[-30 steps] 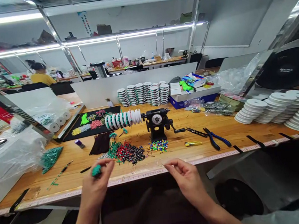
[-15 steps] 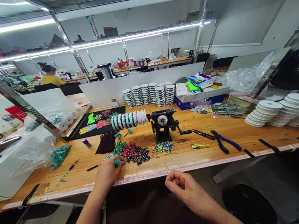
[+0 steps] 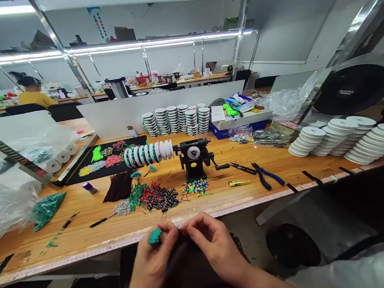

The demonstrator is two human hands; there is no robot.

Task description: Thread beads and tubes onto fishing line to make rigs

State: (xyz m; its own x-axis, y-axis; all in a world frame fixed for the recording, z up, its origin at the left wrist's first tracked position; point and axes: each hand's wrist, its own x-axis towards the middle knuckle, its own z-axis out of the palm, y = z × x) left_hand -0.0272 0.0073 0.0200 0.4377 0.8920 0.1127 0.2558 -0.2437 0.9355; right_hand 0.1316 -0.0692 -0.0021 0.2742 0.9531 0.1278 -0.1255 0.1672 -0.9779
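My left hand (image 3: 154, 255) is closed around a bundle of small green pieces (image 3: 155, 237), whose ends poke out beside the index finger. Thumb and forefinger of that hand pinch together close to my right hand (image 3: 217, 245). The right fingertips are pressed together too; whatever sits between them is too small to make out. Both hands are just in front of the table's edge. Beyond them lie heaps of green tubes (image 3: 137, 197), red pieces (image 3: 152, 193), black pieces (image 3: 166, 201) and silver bits (image 3: 123, 207), with colourful beads (image 3: 196, 187) to their right.
A hand-cranked winder (image 3: 193, 157) carries white spools (image 3: 149, 153) wound with green. Pliers (image 3: 267, 175), a yellow tube (image 3: 239, 183) and stacked white discs (image 3: 308, 141) are to the right. A black mat (image 3: 123, 168) with coloured piles and a bag of green pieces (image 3: 50, 210) are leftward.
My left hand has drawn back from the heaps to the table's front edge, still holding the green bundle. My right hand has moved up to meet it. The view has shifted to the right.
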